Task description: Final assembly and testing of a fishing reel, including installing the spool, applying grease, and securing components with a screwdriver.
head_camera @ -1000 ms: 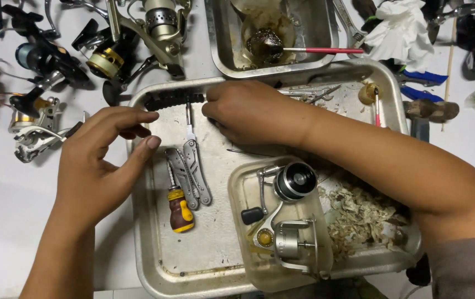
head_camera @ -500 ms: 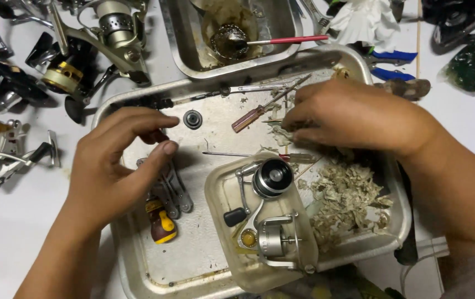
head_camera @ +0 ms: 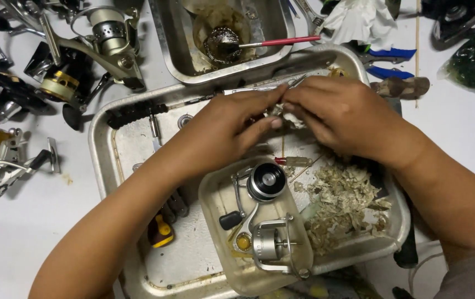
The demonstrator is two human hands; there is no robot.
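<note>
Probably repair workshop, fishing reels (head_camera: 77, 61), metal trays (head_camera: 104, 160), pliers (head_camera: 387, 62)

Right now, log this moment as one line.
hands: left and right together pinching small part | over: metal tray | near: fishing reel in clear tub, dirty wadding

Two metal trays (head_camera: 104, 166) here, big one nearest. Inside the big tray, one clear tub (head_camera: 215, 221) holding one fishing reel (head_camera: 262, 221). Left of that tray, about four more reels (head_camera: 82, 61). Two hands (head_camera: 221, 127) over it.
</note>
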